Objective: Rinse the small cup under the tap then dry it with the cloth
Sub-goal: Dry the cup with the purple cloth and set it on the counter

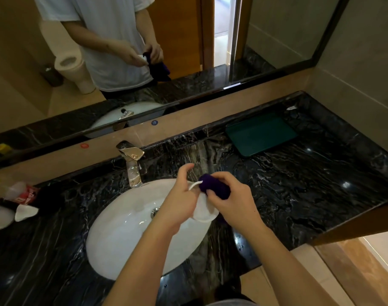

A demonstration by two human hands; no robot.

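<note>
Centre frame, over sink (pixel 122 239) rim: left hand (pixel 179 204) fingers clamped on small white cup (pixel 204 209), right hand (pixel 235 199) fingers clamped on purple cloth (pixel 215 187) pushed into it, cup mouth hidden; red label far left, bottle (pixel 23 193) writing unreadable.

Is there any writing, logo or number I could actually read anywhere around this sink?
None can be read.
Red-and-white packet at the counter's left edge: white lettering, too blurred.
Round red sticker on the ledge under the mirror: mark too small.
Round blue sticker further along that ledge: too small.
Tap: no legible brand.
</note>
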